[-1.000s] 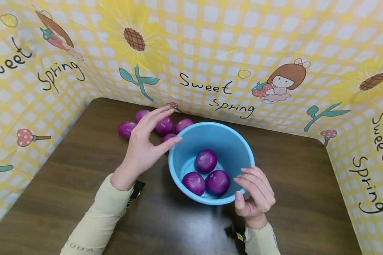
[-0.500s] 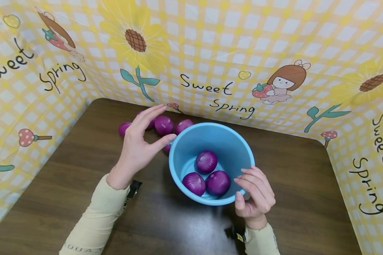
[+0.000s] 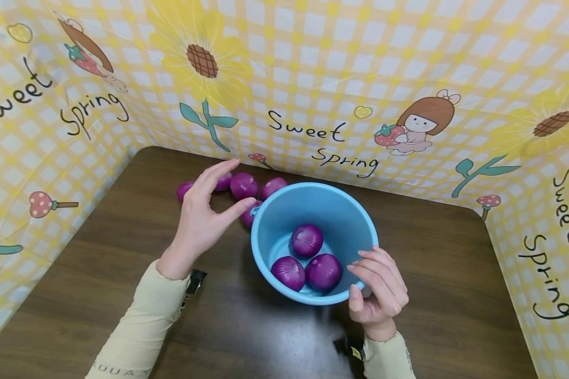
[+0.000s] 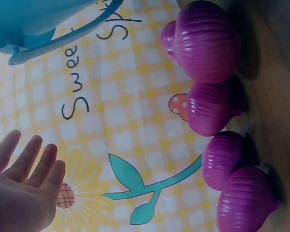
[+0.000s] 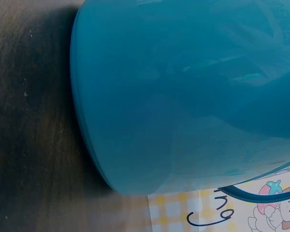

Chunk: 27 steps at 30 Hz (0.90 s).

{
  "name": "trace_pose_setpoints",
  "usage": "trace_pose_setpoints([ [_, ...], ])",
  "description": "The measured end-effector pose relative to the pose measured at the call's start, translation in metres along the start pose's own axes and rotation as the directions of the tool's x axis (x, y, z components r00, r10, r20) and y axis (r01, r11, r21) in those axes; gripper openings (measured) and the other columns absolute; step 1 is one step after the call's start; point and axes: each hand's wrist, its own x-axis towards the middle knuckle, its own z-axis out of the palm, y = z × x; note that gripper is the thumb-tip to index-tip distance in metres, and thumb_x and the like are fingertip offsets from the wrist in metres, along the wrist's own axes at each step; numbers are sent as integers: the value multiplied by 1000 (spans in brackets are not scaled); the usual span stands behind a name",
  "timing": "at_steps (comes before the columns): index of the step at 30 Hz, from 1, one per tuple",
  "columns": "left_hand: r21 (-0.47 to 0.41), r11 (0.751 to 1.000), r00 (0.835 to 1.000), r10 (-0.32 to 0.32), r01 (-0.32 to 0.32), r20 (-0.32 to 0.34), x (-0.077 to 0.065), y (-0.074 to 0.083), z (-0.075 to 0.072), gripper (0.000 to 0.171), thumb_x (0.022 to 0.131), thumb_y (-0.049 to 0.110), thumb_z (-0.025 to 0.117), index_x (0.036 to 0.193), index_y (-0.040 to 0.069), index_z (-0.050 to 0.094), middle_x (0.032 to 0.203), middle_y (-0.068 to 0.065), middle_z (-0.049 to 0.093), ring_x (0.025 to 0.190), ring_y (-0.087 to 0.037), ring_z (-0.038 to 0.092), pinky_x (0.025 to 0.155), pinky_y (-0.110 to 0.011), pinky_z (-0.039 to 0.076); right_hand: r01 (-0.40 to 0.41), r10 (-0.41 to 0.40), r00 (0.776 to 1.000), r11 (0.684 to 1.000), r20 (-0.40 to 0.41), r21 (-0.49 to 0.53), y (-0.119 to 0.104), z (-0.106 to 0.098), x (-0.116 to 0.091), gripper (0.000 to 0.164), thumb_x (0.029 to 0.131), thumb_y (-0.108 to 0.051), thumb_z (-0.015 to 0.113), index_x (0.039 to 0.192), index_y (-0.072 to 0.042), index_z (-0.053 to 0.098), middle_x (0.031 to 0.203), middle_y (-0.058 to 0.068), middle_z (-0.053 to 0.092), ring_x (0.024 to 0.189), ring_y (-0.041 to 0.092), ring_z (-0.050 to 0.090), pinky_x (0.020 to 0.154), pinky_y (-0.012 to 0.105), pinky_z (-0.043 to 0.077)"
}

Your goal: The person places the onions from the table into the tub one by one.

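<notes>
A light blue bucket point(image 3: 324, 210) stands on the table with three purple onions point(image 3: 306, 240) lying inside. My right hand point(image 3: 379, 287) grips its right rim, fingers over the edge and thumb at the near side. Left of the bucket, my left hand point(image 3: 196, 223) is raised with fingers and thumb spread apart, holding nothing. Several more purple onions point(image 3: 244, 186) lie behind it on the table, partly covered by the hand and the bucket. In the left wrist view, some of those onions point(image 4: 210, 41) sit in a row. The right wrist view holds the bucket's outer wall point(image 5: 174, 111).
The dark wooden table point(image 3: 246, 337) has rounded back corners. A yellow checked cloth point(image 3: 303, 68) with flowers and lettering walls it in at the back and both sides. A handle point(image 4: 72, 36) hangs along the bucket's outside in the left wrist view.
My left hand has drawn back a little, left and nearer, away from the bucket's rim, uncovering more of the onions behind. The right hand and the bucket have stayed put.
</notes>
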Motion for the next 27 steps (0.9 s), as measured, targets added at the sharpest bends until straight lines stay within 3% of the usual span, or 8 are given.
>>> trace_pose_setpoints([
  [16,48,993,993,-110,108,52,-9,-26,6,66,83,24,88,143,23,60,143,7,57,135,-18,48,110,-50,40,-7,7,1000,1000,-1,0,-1,0,1,46,92,-30,65,63,5,69,61,17,64,61,37,64,87,45,58],
  [27,97,974,965,-217,204,145,-15,-47,13,61,88,36,82,143,21,59,143,3,58,135,-20,49,110,-55,40,-10,10,1000,1000,4,-1,1,0,0,46,92,-31,64,63,5,69,61,18,64,61,37,64,87,44,58],
])
